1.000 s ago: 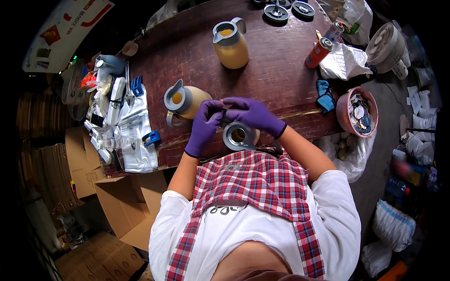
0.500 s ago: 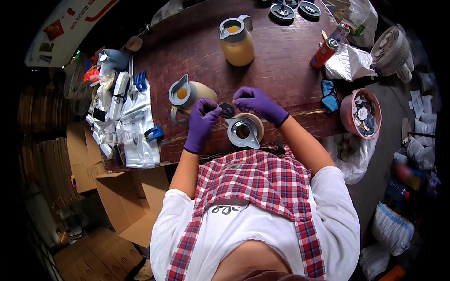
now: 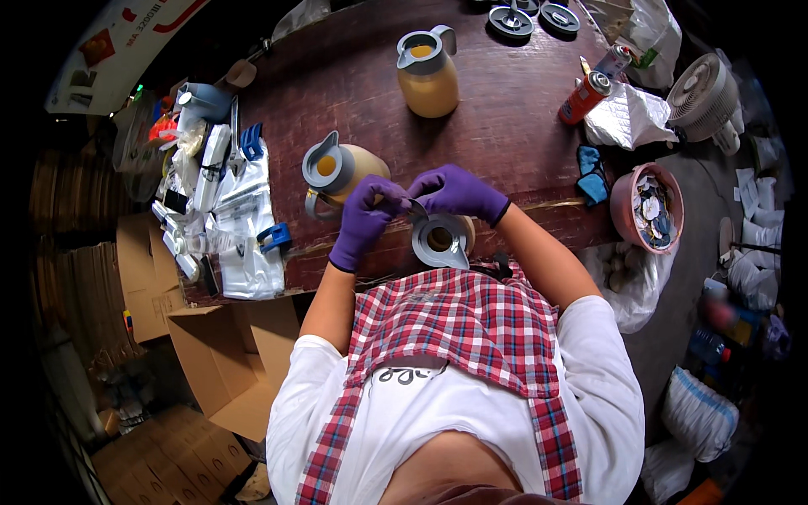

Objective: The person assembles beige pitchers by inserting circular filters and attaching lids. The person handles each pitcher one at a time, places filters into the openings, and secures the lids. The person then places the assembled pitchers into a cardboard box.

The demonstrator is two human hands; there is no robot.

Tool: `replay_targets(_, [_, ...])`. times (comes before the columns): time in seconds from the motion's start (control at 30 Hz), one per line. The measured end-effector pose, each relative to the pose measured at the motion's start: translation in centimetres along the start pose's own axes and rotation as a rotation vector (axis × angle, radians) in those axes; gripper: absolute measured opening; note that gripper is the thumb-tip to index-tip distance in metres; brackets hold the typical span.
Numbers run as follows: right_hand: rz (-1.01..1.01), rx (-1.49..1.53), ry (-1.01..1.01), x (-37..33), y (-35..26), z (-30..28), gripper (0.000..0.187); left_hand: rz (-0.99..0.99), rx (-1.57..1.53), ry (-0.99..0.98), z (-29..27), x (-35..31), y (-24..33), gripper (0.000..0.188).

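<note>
My left hand (image 3: 368, 217), in a purple glove, is closed with its fingertips pinched beside a small dark grey piece. My right hand (image 3: 461, 194), gloved the same, bends its fingers in to meet the left, hiding most of that piece. Just below the fingertips stands a jug (image 3: 438, 239) with a grey collar, its spout toward me and to the right, its round mouth uncovered. Whether the small piece is loose or part of this jug's handle, I cannot tell. Left of my hands, a cream jug (image 3: 360, 166) with a grey collar and handle is close to my left glove.
Farther back stands another yellowish jug (image 3: 430, 87). Grey round lids (image 3: 510, 23) lie at the far edge. Plastic bags (image 3: 246, 223) and tools cover the left side. A red spray can (image 3: 584, 98), a blue cloth (image 3: 592, 175) and a pink bucket (image 3: 624, 202) are right.
My right hand has moved left and down to meet my left hand. The left has shifted slightly right. The dark ribbed piece that showed between them is now mostly covered.
</note>
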State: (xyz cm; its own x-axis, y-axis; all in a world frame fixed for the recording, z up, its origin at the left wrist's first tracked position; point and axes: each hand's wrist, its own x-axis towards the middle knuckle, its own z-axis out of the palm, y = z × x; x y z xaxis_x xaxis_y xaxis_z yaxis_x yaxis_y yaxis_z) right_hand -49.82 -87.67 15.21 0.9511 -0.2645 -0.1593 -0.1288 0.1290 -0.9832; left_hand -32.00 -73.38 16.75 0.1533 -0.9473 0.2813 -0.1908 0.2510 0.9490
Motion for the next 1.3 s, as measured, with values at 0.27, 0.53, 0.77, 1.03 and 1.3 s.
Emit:
replay_targets(0.27, [-0.156, -0.065, 0.238, 0.2, -0.2, 1.8, 0.013, 0.06, 0.152, 0.106, 0.2, -0.6, -1.1, 0.025])
replay_targets(0.53, [-0.048, 0.341, 0.277, -0.4, 0.9, 1.7, 0.012, -0.121, 0.031, 0.14, -0.1, -1.6, -1.8, 0.024])
replay_targets(0.77, [-0.188, 0.078, 0.086, -2.5, 2.4, -0.6, 0.018, -0.217, -0.068, 0.16, -1.0, -2.4, -4.5, 0.02])
replay_targets(1.03, [-0.054, -0.205, 0.248, -6.1, 0.8, 1.7, 0.047, -0.383, -0.194, 0.187, -0.9, -5.4, 0.9, 0.05])
replay_targets(1.3, [-0.197, -0.241, 0.305, -7.6, 2.4, 1.8, 0.05, -0.699, -0.251, -0.355, -2.3, -7.5, 2.2, 0.065])
